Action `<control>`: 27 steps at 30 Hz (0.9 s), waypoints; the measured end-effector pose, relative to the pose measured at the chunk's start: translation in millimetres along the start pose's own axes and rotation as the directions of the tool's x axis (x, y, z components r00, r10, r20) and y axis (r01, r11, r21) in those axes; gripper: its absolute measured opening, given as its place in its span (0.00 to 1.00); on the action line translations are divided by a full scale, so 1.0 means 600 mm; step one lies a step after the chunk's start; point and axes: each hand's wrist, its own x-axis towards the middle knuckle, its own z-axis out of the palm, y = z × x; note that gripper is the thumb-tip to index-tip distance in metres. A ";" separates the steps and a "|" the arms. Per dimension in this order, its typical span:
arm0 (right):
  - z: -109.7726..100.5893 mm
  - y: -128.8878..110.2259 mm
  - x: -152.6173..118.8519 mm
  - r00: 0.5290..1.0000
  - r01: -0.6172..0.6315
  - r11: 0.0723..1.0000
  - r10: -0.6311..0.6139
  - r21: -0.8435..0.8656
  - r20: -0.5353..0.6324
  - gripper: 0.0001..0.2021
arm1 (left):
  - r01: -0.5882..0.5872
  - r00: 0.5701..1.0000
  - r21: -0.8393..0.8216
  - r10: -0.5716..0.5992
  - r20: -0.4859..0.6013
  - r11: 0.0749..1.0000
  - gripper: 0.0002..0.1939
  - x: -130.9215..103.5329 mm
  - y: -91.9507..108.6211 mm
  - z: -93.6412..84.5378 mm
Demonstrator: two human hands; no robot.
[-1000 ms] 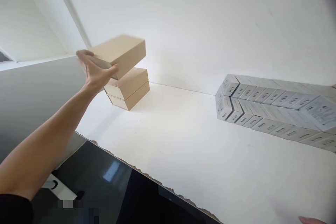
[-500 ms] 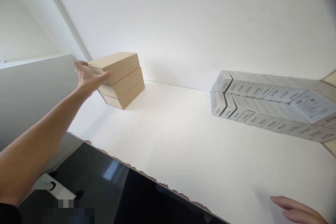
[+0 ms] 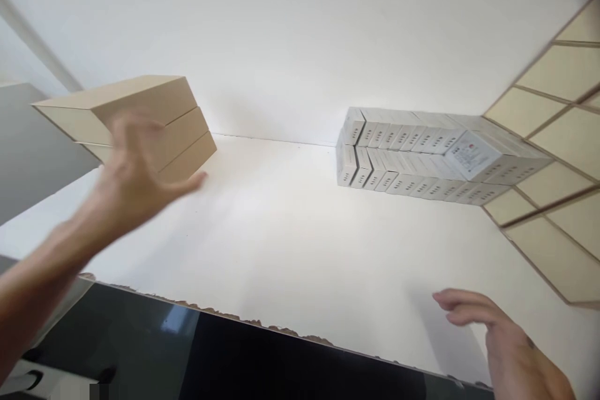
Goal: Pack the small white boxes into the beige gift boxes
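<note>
Three tan boxes (image 3: 150, 100) form a stack at the left of the white surface (image 3: 281, 244), against the wall. My left hand (image 3: 135, 175), a little blurred, is in front of the stack with thumb and fingers spread and nothing between them. At the lower right, my right hand (image 3: 497, 331) hovers over the surface, empty, its fingers stretched to the left. Two rows of small white-grey boxes (image 3: 398, 137) stand one on the other along the wall at the right, and a larger-looking box face with print (image 3: 469, 153) lies on them.
Stacked cream-coloured boxes (image 3: 557, 187) rise at the right edge. The surface's front edge (image 3: 225, 319) is chipped and brown, with dark floor below. A grey panel (image 3: 37, 144) stands at far left. A white stand base (image 3: 56, 381) is at lower left.
My left hand has let go of the tan stack and come away from it. My right hand has come further into view. The view has turned right, showing more cream boxes.
</note>
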 end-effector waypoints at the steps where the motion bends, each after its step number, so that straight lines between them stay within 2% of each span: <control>1: -0.003 -0.023 0.013 0.999 -0.025 1.000 0.024 0.019 0.043 0.20 | -0.033 0.989 -0.125 0.051 0.140 0.992 0.37 -0.016 0.038 0.021; 2: -0.002 -0.045 0.032 0.995 -0.037 0.999 0.036 0.007 0.089 0.16 | 0.000 0.931 -0.222 0.081 0.357 0.975 0.25 -0.027 0.075 0.046; 3: 0.002 -0.065 0.056 0.990 -0.050 0.998 0.054 -0.037 0.133 0.15 | 0.043 0.834 -0.293 0.127 0.536 0.955 0.19 -0.033 0.111 0.077; 4: 0.012 -0.081 0.084 0.980 -0.059 0.995 0.073 -0.077 0.186 0.17 | 0.082 0.774 -0.351 0.163 0.612 0.933 0.16 -0.034 0.145 0.111; 5: 0.025 -0.093 0.116 0.976 -0.071 0.993 0.089 -0.094 0.198 0.20 | 0.104 0.764 -0.413 0.193 0.616 0.905 0.15 -0.029 0.177 0.148; 7: 0.061 -0.104 0.183 0.986 -0.078 0.992 0.091 -0.094 0.142 0.24 | 0.104 0.769 -0.473 0.231 0.596 0.875 0.15 -0.012 0.235 0.225; 10: 0.120 -0.099 0.269 0.998 -0.062 0.992 0.061 -0.109 -0.013 0.30 | 0.192 0.795 -0.507 0.169 0.582 0.840 0.25 0.011 0.304 0.325; 12: 0.153 -0.091 0.303 0.993 -0.062 0.992 0.051 -0.111 -0.103 0.34 | 0.283 0.797 -0.523 0.106 0.595 0.804 0.32 0.015 0.339 0.370; 14: 0.176 -0.086 0.318 0.986 -0.053 0.994 0.037 -0.098 -0.160 0.35 | 0.350 0.796 -0.554 0.072 0.601 0.755 0.35 0.009 0.363 0.398; 16: 0.189 -0.085 0.322 0.980 -0.041 0.996 0.026 -0.074 -0.197 0.35 | 0.391 0.798 -0.594 0.062 0.599 0.703 0.34 0.000 0.379 0.413; 21: 0.192 -0.082 0.327 0.952 -0.105 0.994 0.103 0.008 -0.289 0.29 | 0.502 0.791 -0.636 -0.012 0.612 0.587 0.28 -0.003 0.396 0.425; 24: 0.194 -0.072 0.328 0.934 -0.162 0.984 0.177 0.073 -0.312 0.25 | 0.576 0.764 -0.624 -0.077 0.640 0.528 0.25 0.005 0.395 0.430; 27: 0.204 -0.065 0.323 0.926 -0.214 0.966 0.248 0.147 -0.285 0.24 | 0.646 0.720 -0.595 -0.123 0.683 0.478 0.22 0.011 0.393 0.436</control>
